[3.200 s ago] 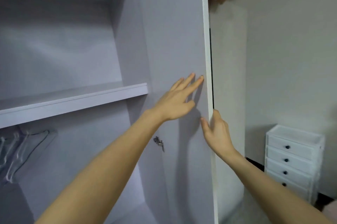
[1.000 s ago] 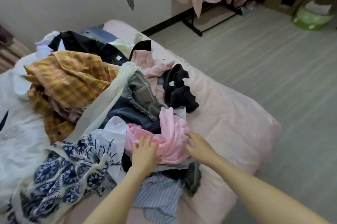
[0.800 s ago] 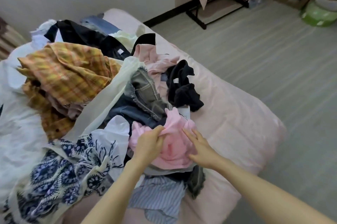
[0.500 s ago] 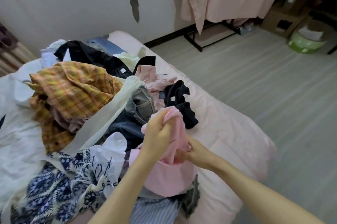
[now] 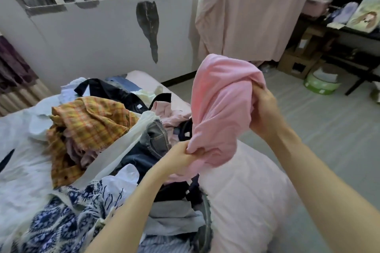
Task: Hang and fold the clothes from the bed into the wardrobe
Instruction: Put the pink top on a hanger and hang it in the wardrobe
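Head view: both hands are gripping the pink garment [image 5: 221, 112] above the bed [image 5: 246, 191], left hand [image 5: 183, 153] pinching its low end, right hand [image 5: 262, 108] clutching higher, far-right.

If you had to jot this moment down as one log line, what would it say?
step: pick up | item: pink garment lifted above bed | left hand: grips lower edge | right hand: grips upper part | clothes pile: on bed

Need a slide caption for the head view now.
Both hands, left and right, lift a crumpled pink cotton garment above the heaped clothes pile on the bed.
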{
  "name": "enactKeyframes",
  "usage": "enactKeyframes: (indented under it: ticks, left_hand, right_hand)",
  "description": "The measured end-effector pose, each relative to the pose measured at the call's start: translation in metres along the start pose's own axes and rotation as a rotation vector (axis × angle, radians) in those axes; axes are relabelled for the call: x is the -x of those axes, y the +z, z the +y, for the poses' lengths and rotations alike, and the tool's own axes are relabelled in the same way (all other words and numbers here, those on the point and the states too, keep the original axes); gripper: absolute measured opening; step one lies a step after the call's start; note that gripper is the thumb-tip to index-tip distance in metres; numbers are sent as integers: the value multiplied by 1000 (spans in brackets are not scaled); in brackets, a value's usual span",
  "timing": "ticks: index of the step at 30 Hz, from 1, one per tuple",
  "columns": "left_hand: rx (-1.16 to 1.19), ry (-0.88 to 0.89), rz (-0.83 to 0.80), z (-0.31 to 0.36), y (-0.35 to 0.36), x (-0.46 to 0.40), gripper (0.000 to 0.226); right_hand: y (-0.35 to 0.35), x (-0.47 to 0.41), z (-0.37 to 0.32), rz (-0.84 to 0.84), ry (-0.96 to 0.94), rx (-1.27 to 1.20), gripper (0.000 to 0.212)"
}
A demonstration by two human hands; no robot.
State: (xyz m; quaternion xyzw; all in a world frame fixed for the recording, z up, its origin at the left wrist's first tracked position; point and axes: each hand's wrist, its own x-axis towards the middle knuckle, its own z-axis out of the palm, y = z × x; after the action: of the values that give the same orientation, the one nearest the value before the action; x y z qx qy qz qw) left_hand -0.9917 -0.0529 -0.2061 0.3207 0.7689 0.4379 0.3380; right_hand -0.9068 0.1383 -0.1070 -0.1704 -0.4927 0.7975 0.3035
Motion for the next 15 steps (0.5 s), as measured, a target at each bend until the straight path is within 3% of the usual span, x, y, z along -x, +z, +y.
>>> enactKeyframes:
  ticks: [3, 5, 7, 10, 11, 15]
  left_hand:
    - [275, -49, 9, 54, 17, -4, 19]
    - [528, -117, -12, 82, 33, -5, 18]
    - [657, -162, -157, 108, 62, -2, 17]
    - [820, -277, -307, 127, 118, 4, 24]
    - [851, -307, -351, 129, 138, 6, 27]
    - [831, -317, -585, 134, 217, 28, 21]
  right_hand:
    - [-46, 14, -18, 172, 46, 297, 17]
    - [-84, 41, -13, 155, 178, 574, 41]
    - [-122, 89, -8, 131, 233, 614, 65]
    - [-147, 167, -5, -78, 284, 628, 61]
    - [-154, 189, -5, -74, 315, 604, 62]
    - [-203, 258, -11, 207, 382, 616, 43]
